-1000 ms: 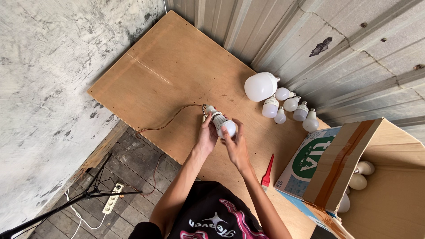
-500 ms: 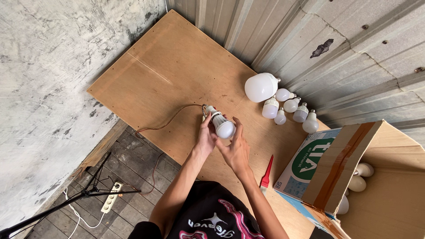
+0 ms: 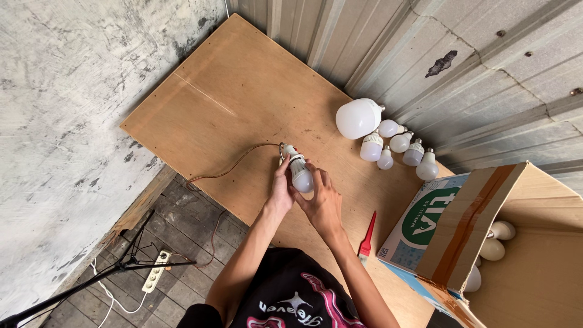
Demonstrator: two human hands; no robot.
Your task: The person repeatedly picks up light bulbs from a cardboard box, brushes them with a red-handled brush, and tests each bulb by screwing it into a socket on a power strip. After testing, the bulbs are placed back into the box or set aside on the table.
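Note:
Both hands meet over the plywood table (image 3: 231, 103). My left hand (image 3: 281, 188) grips a white lamp socket (image 3: 286, 150) from which a brown cord (image 3: 231, 169) runs left over the table edge. My right hand (image 3: 322, 197) wraps its fingers around a white bulb (image 3: 302, 179) that sits in that socket. The bulb points toward me and is not lit.
Several white bulbs (image 3: 395, 146), one much larger (image 3: 357, 118), lie by the corrugated metal wall. A red brush (image 3: 368, 234) lies near the front edge. An open cardboard box (image 3: 486, 243) at right holds more bulbs. Below left, a power strip (image 3: 155, 272) and tripod legs rest on the floor.
My right hand has shifted its fingers slightly around the bulb, as if turning it. The left hand and socket stay in place.

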